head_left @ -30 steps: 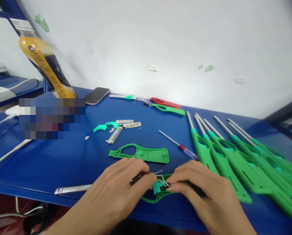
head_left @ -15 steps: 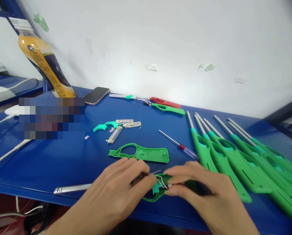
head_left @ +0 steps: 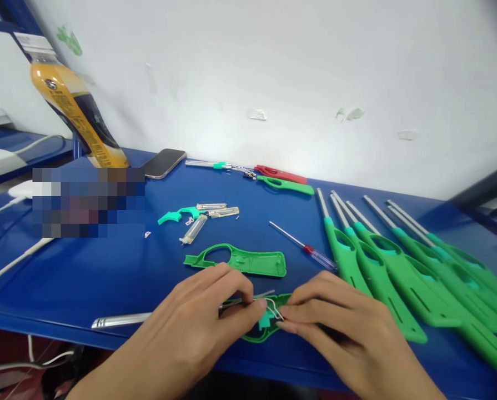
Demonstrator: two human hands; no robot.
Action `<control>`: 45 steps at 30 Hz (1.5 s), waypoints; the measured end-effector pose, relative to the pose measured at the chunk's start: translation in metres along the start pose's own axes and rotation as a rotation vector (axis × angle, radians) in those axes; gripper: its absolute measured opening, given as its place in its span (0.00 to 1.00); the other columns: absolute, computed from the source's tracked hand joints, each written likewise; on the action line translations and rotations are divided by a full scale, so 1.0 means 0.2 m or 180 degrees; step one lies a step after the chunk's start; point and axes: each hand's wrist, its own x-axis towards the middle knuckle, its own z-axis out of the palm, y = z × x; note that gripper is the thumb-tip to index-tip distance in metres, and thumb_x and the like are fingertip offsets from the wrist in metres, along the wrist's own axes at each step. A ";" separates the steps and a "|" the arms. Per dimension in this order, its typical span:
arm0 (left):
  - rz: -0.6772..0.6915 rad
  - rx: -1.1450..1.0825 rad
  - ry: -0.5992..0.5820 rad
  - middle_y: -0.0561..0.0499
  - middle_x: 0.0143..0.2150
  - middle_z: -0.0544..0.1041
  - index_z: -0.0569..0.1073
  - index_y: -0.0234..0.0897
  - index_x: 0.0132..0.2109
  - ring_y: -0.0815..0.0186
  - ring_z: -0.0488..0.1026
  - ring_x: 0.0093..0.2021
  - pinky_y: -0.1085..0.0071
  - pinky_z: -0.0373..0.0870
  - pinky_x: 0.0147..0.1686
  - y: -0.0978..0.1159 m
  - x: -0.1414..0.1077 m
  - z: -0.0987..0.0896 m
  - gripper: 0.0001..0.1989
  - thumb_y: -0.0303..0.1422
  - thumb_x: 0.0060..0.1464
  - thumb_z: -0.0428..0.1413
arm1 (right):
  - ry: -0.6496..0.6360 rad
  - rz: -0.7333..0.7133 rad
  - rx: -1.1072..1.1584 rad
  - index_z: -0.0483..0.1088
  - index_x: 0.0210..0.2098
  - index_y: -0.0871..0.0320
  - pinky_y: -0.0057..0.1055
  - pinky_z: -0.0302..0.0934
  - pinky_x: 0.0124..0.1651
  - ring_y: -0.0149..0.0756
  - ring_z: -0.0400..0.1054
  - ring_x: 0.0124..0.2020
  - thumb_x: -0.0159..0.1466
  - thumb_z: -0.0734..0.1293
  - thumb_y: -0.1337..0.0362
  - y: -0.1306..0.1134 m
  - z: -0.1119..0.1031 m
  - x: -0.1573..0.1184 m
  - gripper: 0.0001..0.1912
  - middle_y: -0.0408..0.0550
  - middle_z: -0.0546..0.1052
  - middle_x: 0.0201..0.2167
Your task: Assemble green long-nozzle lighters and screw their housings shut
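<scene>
An opened green lighter half-shell (head_left: pixel 256 338) lies low in front of me, between my hands. Inside it show a teal trigger (head_left: pixel 264 320) and thin white wires (head_left: pixel 274 306). My left hand (head_left: pixel 210 316) is closed over the shell's left part, thumb and fingertips pinched at the wires; its grip is partly hidden. A metal tube (head_left: pixel 121 320) sticks out to the left beneath that hand. With thumb and index finger, my right hand (head_left: pixel 344 314) pinches the wires' right end, just above the shell. Beyond both hands rests the other green half-shell (head_left: pixel 269 264), inner side up.
Whole green lighters (head_left: pixel 418 289) lie fanned out on the right, beside a screwdriver (head_left: pixel 302 244). Clear fuel tanks (head_left: pixel 195 229) and teal triggers (head_left: pixel 170 218) are scattered mid-table. A phone (head_left: pixel 165 163), a bottle (head_left: pixel 77 105) and lighter parts (head_left: pixel 285 185) lie or stand farther back.
My right hand has shifted slightly, its fingertips now closer to my left thumb at the wires. More of the shell shows between the hands. The things on the table have not moved.
</scene>
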 end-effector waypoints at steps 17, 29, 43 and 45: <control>0.0412 0.0367 0.0279 0.50 0.42 0.75 0.76 0.40 0.56 0.63 0.70 0.38 0.69 0.72 0.41 0.00 0.01 -0.02 0.26 0.10 0.63 0.46 | 0.0461 0.0277 -0.0356 0.77 0.44 0.48 0.28 0.74 0.39 0.34 0.81 0.36 0.75 0.70 0.65 -0.12 0.03 0.03 0.05 0.37 0.85 0.37; 0.0350 0.0153 0.0392 0.49 0.47 0.81 0.77 0.38 0.61 0.60 0.76 0.46 0.65 0.78 0.48 -0.02 0.00 0.02 0.25 0.12 0.67 0.50 | 0.0118 0.0149 -0.0566 0.82 0.48 0.45 0.33 0.73 0.44 0.37 0.82 0.39 0.78 0.71 0.57 -0.06 0.06 0.00 0.05 0.39 0.86 0.43; -0.0032 -0.0372 0.0473 0.51 0.52 0.79 0.73 0.46 0.62 0.63 0.76 0.48 0.67 0.75 0.51 0.01 0.01 0.00 0.18 0.20 0.74 0.54 | 0.0443 0.0293 -0.0135 0.84 0.48 0.48 0.28 0.76 0.45 0.36 0.82 0.40 0.75 0.74 0.63 -0.05 0.07 0.01 0.04 0.42 0.86 0.41; 0.0078 -0.0302 0.0498 0.51 0.51 0.79 0.74 0.45 0.60 0.62 0.75 0.47 0.66 0.75 0.49 0.00 0.00 0.01 0.19 0.17 0.72 0.53 | 0.0448 0.0289 -0.0121 0.84 0.48 0.47 0.28 0.77 0.45 0.36 0.82 0.40 0.75 0.75 0.63 -0.04 0.07 0.00 0.05 0.42 0.86 0.42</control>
